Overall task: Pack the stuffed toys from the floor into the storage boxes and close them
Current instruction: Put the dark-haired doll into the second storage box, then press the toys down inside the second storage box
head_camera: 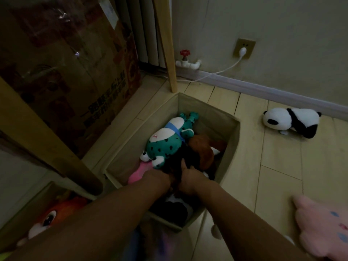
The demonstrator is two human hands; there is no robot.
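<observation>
Large cardboard carton at upper left, wrapped in clear tape, dark printed characters along its lower edge, too dim and blurred to read. Wooden frame posts beside it, radiator behind. Pale plank floor.

Beige fabric storage box in centre, lid off, nearly full. Inside: green spotted frog toy lying on top at the left, white belly up, blue band round its middle, eyes toward the camera; brown plush just right of it; pink plush under the frog's head; a dark plush in the middle; black-and-white plush at the near wall.

Second fabric box at lower left, under the post, holding an orange plush with a big eye.

Pink plush with blue marks on the floor at lower right. Panda toy on the floor near the baseboard, well apart from the box.

Left hand and right hand are both down in the centre box, side by side, pushed into the dark plush. Right fingers curl into it. Left fingers are buried; cannot tell their grip.

Wall socket with white plug and cord, no readable marking. Red valve on a white pipe.
</observation>
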